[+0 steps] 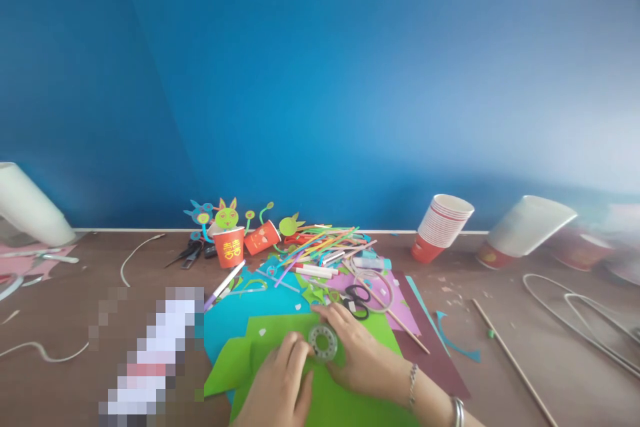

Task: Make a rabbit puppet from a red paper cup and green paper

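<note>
A small roll of clear tape (332,341) stands between my two hands, just above a bright green sheet of paper (370,407). My right hand (356,350), with bracelets on its wrist, holds the roll from the right. My left hand (280,380) has its fingers bent together against the roll's left edge, and its fingertips are partly hidden. Under the green sheet lies blue paper (225,320). Black-handled scissors (357,293) rest just beyond my right fingers.
Colourful pipe cleaners (330,243), markers (317,271) and a glue stick (373,263) lie behind the paper. Red paper cups (230,247) with paper figures stand at the back left. A cup stack (443,227) leans at right, and a wooden stick (515,363) lies nearer.
</note>
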Available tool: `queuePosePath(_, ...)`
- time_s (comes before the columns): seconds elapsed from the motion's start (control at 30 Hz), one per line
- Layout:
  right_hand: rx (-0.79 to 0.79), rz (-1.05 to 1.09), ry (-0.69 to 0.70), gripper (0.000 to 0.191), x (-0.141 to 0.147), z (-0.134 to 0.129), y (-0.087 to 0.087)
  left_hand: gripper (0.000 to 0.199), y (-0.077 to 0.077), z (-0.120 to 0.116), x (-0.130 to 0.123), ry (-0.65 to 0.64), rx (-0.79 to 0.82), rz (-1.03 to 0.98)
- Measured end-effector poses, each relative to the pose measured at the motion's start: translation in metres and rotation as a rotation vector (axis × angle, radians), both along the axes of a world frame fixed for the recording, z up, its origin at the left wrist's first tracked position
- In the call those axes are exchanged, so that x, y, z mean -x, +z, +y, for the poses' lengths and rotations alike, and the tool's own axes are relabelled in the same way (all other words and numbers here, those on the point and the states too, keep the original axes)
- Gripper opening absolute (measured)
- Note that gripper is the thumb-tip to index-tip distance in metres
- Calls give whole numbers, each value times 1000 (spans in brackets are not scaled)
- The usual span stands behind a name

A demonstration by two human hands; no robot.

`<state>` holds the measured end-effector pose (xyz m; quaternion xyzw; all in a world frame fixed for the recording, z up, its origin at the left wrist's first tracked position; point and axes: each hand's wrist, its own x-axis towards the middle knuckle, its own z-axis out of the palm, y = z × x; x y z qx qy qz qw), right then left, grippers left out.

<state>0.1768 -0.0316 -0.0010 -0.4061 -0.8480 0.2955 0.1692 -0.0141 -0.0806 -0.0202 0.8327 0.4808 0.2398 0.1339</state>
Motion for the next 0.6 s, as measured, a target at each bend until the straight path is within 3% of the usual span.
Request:
queuePosePath(0.17,8,0,-7,75,-12,5,10,43,7,3,2,5,-48,20)
queuePosePath(0.37,-128,-33,-311,35,-36,41,28,48,2,7,-1,-59,-184,218)
queuePosePath(0.47,-164,-99,-384,32,-40,56,25,54,-1,14,-12,-41,-156,240)
queuePosePath(0.6,-179,-184,-355,29,-35,66,21,50,-2,22,-24,-12,-43,231)
